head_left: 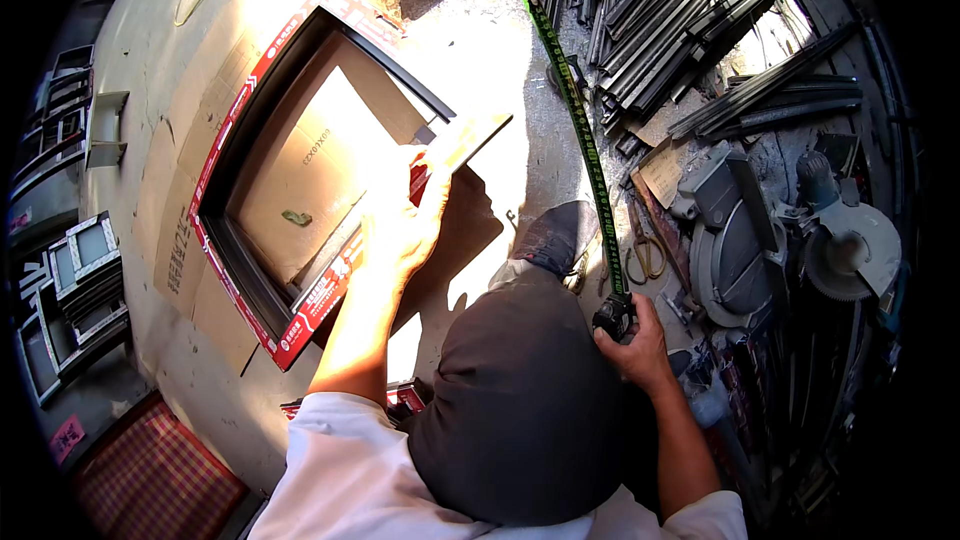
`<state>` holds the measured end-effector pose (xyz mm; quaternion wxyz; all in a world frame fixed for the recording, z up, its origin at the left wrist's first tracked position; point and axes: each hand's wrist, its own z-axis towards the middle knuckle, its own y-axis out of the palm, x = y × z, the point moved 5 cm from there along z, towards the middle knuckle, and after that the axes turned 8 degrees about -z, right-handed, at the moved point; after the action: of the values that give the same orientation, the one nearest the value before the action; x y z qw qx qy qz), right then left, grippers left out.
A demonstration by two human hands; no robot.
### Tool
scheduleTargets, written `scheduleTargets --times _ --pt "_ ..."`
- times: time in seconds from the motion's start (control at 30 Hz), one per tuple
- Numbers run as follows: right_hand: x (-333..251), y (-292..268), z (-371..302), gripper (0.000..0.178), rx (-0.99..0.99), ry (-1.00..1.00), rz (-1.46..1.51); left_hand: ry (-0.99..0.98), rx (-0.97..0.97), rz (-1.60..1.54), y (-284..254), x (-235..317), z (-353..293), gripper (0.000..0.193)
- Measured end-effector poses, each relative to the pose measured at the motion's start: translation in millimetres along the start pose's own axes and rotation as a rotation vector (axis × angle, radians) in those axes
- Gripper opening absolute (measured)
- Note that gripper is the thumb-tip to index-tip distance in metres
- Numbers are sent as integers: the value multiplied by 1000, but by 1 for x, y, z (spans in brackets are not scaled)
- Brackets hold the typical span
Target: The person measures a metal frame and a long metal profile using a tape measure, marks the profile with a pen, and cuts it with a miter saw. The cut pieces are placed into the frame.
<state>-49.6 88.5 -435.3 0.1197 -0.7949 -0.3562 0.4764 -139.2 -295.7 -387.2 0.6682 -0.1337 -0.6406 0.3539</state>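
Observation:
A dark rectangular frame (pixel 236 230), its outer faces partly covered in red and white film, lies at left on flattened cardboard. My left hand (pixel 408 215) is closed around its right-hand rail, close to the sunlit end (pixel 478 140) that sticks out past the corner. Glare washes out part of that hand. At right, my right hand (pixel 643 345) grips the black case of a tape measure (pixel 612 317). Its blade (pixel 580 120), dark with green markings, runs out from the case, up and slightly left across the floor toward the metal profiles.
Dark metal profiles (pixel 680 30) are piled at upper right. A circular saw (pixel 735 240), another bladed power tool (pixel 850 245) and scissors (pixel 648 258) lie at right. Small frames (pixel 85 270) stand at far left, above a red checked mat (pixel 155 480). My knee (pixel 520 390) is between my arms.

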Motion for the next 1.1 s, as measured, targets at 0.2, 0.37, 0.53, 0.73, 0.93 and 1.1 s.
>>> scheduleTargets --times 0.2,0.37,0.53,0.73,0.93,1.1 --pt "-86 -9 46 60 11 -275 -150 -212 -72 -451 47 9 24 37" --pt "-135 -7 82 57 -27 -325 -161 -445 48 -570 62 -20 50 37" --pt "-169 15 108 53 35 -443 -228 -507 161 -687 48 -62 76 24" --pt "-192 45 130 57 106 -511 -182 -678 80 -1091 58 -95 89 22" --pt "-213 57 149 40 20 -441 -135 -722 140 -1208 59 -124 98 19" --pt "-220 64 157 45 45 -445 -118 -685 169 -1232 64 -133 109 19"
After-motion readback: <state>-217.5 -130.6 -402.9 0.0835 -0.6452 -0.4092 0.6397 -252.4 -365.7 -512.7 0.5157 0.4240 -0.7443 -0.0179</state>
